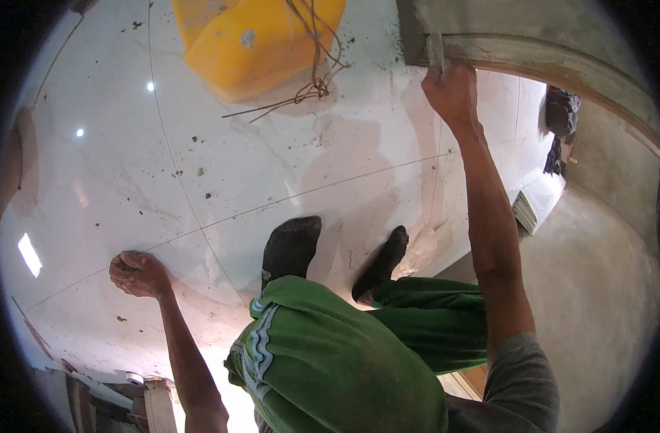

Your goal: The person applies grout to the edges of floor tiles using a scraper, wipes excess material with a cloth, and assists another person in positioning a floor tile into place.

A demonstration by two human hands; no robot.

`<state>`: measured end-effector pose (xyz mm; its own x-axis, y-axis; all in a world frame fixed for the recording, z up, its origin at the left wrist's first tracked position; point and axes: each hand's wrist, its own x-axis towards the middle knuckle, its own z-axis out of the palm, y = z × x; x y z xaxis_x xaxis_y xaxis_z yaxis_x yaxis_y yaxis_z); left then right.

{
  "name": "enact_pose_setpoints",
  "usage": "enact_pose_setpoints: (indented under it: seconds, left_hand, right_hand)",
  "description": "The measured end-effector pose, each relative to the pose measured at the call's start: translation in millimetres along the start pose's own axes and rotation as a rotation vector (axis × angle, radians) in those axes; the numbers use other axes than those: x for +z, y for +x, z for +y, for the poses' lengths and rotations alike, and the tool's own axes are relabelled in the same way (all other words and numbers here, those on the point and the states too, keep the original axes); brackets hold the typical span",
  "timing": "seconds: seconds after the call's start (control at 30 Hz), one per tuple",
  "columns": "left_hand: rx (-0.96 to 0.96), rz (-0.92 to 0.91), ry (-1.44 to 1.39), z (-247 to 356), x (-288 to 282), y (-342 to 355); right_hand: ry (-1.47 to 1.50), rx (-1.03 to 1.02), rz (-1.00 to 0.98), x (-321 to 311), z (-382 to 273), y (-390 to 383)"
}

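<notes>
At the upper right, my right hand (454,90) is closed around a narrow, pale grey strip-like tool (435,52). The tool reaches up against the corner of a grey cement-coated wall edge (489,49); its exact kind is unclear. My left hand (139,274) is held out low on the left, over the white tiled floor (272,166). Its fingers are curled in and smudged with grey, and whatever they may hold is hidden.
A yellow sack or container (254,54) with thin bent wire (317,86) lies ahead. Grey crumbs dot the floor. Dark wrapped bundles (562,112) and a stack of pale tiles (538,206) stand at the right. My dark-socked feet (290,249) are on the tiles.
</notes>
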<state>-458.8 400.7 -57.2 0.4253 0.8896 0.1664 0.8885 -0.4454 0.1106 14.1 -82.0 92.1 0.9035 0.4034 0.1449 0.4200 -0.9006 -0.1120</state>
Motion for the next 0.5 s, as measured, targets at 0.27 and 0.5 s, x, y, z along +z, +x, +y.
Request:
enact_pose_setpoints:
  seconds: [0.27, 0.5]
  left_hand:
    - [-0.069, -0.029, -0.066, 10, -9, -1]
    - [-0.068, -0.037, -0.089, 13, -11, 0]
  right_hand:
    - [-0.125, 0.163, -0.222, 5, -4, 3]
    - [-0.066, 0.136, -0.211, 4, 2, 4]
